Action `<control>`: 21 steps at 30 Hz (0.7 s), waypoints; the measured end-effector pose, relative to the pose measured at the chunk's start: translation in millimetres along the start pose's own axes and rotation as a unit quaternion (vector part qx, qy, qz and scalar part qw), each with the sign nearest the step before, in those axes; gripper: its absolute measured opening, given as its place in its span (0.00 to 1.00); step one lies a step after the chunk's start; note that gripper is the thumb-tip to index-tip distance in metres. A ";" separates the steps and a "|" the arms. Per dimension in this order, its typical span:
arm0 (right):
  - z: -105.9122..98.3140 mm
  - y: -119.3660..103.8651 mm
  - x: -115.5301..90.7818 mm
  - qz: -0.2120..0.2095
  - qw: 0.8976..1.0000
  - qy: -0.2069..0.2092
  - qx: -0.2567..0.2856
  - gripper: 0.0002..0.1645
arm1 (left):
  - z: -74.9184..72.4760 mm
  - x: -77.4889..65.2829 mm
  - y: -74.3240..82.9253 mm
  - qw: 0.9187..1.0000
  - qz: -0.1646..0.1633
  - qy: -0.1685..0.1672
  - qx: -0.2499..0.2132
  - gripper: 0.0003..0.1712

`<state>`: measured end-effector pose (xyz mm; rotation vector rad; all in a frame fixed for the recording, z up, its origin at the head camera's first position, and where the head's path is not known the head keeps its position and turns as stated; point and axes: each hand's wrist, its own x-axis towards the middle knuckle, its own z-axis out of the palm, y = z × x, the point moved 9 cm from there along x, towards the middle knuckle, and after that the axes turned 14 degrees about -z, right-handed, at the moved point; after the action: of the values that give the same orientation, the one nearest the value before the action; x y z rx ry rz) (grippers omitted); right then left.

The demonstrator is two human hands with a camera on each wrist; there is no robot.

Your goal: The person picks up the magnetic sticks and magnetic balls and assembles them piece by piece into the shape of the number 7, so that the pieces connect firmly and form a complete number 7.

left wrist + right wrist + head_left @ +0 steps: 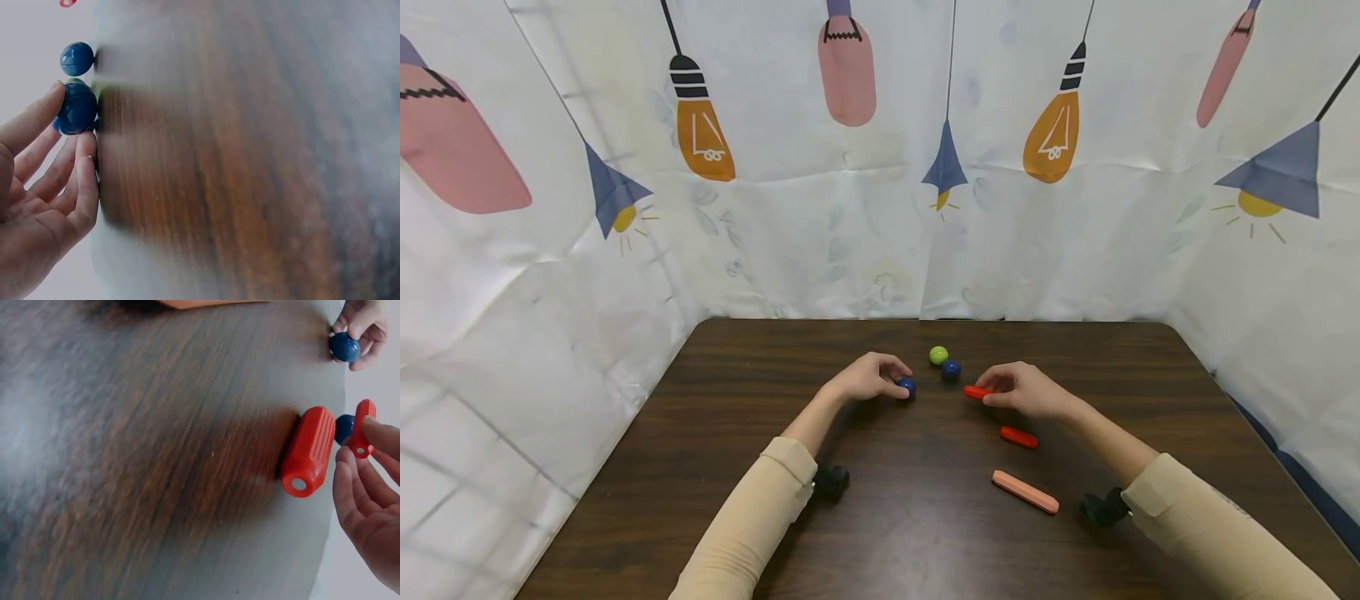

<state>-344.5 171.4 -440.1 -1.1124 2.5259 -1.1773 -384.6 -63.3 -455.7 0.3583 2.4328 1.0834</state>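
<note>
In the head view my left hand pinches a glossy blue ball between thumb and fingers, close over the dark table. The left wrist view shows that blue ball large, with a seam round it. My right hand pinches a short red rod near one end. Seen from the right wrist, the held red rod has a pale round tip. A second blue ball and a lime-green ball sit side by side between the hands, slightly farther back.
Nearer than the right hand, another red rod with grooved sides lies on the brown wood-grain table. A longer salmon-coloured bar lies in front of it. A printed white curtain hangs behind the table's far edge.
</note>
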 end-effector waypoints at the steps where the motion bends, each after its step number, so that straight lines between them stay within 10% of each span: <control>1: 0.7 0.1 1.0 -0.003 1.000 0.001 0.000 0.13 | 0.1 0.0 0.2 1.000 -0.001 0.000 -0.001 0.18; 21: 16.4 -6.7 30.4 0.018 1.000 0.018 0.019 0.14 | -0.3 0.7 -9.8 0.998 -0.032 -0.005 -0.054 0.16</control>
<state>-355.9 138.1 -441.4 -1.0430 2.5277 -1.2411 -385.9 -69.6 -463.0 0.2484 2.3490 1.1750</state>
